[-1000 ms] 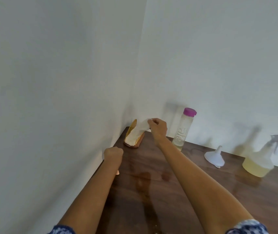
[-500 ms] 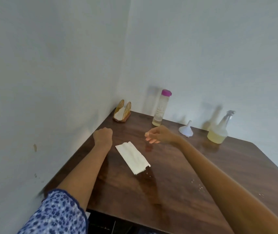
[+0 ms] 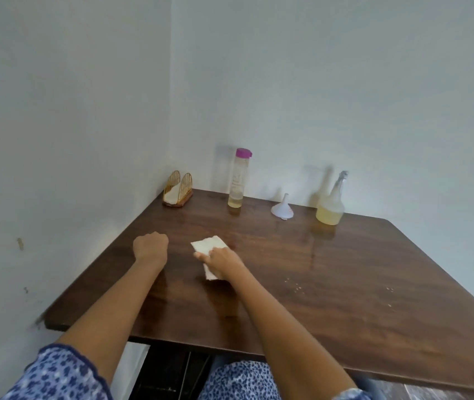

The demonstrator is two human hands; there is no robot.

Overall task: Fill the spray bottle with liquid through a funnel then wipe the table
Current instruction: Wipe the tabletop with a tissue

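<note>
Wooden table [image 3: 331,269] fills a white corner. Right hand [image 3: 224,259] presses flat-fingered on the napkin [image 3: 207,245], which shows beyond its fingertips. Left hand [image 3: 150,246] rests fisted beside it, holding nothing.

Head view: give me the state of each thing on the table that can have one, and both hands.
Spray bottle: upright, sprayer on, partly filled with yellowish liquid.
Funnel: spout up, wide end on the table, apart from both bottles.
Tall bottle: upright, purple cap on, nearly empty.
Napkin holder: upright, napkins inside.
Napkin: flat on table, under right hand.
Right hand: presses napkin.
Left hand: fist, holds nothing.
</note>
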